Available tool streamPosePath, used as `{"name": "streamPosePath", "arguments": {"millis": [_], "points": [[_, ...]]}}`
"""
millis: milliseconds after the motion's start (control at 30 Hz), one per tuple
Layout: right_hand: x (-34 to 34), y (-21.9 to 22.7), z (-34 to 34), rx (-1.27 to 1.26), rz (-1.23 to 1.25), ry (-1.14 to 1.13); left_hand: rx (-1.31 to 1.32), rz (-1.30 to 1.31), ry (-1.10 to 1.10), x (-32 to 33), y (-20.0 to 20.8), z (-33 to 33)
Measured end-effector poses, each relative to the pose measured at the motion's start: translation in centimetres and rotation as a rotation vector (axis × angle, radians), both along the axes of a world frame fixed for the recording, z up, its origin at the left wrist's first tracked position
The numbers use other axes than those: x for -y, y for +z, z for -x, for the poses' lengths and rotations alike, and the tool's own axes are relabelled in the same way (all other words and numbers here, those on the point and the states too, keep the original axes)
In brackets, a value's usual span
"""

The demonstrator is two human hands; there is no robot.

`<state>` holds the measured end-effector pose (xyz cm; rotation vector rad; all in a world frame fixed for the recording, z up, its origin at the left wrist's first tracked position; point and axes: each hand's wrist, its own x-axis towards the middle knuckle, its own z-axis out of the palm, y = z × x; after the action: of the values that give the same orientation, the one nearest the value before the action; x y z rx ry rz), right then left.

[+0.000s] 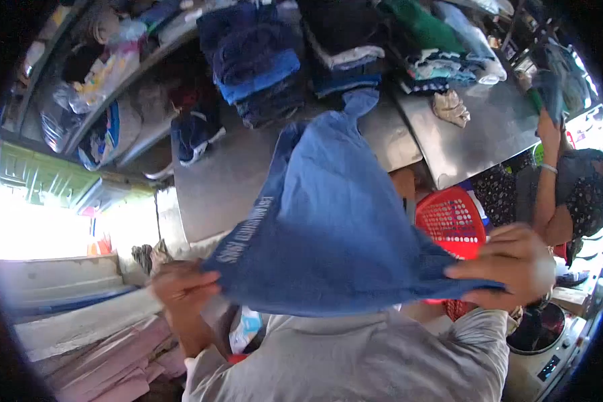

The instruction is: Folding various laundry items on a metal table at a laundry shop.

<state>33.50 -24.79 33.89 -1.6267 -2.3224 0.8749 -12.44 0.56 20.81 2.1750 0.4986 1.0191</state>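
A blue garment (342, 221) is stretched wide between my two hands, its near edge hanging close to my chest. A darker strip with pale lettering runs down its left side, and its far end narrows to a point over the metal table (221, 194). I cannot tell if it is trousers, shorts or a top. My left hand (181, 288) pinches the near left corner. At the right corner, my right hand (506, 264) grips the cloth and is somewhat blurred.
Folded clothes lie in stacks along the table's back, including a dark and blue stack (254, 60) and a green-topped one (429, 40). A beige crumpled cloth (451, 108) lies to their right. A red basket (452, 218) stands beyond my right hand. Another person's arm (546, 181) is at the far right.
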Motion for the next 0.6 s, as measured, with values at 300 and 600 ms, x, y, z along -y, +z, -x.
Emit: {"name": "streamPosePath", "arguments": {"millis": [300,600], "points": [[-8.6,-21.2,2.3,-0.037,0.492,-0.168,-0.672,0.569,0.227,2.8,-14.1,-1.3],[-23.7,-26.7,-3.8,0.275,-0.096,-0.327,-0.427,0.396,0.332,-9.3,-21.4,-15.4]]}}
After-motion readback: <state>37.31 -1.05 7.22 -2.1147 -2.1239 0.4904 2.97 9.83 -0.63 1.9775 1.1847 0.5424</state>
